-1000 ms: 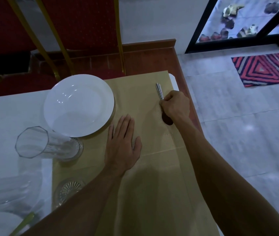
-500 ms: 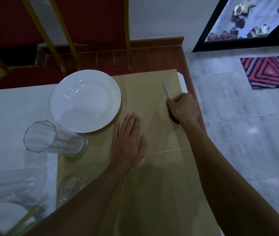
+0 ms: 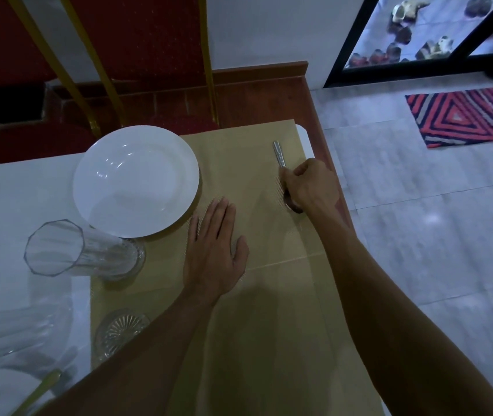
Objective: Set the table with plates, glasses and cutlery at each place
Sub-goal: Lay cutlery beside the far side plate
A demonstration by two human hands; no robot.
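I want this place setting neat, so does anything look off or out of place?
The white plate sits half off the tan placemat, overhanging its left edge onto the table, rather than centred.

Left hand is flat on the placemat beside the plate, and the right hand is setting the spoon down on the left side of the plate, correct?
Not quite. The head view shows the right hand setting the spoon down on the right side of the plate, near the table's right edge. The left hand does lie flat on the placemat beside the plate.
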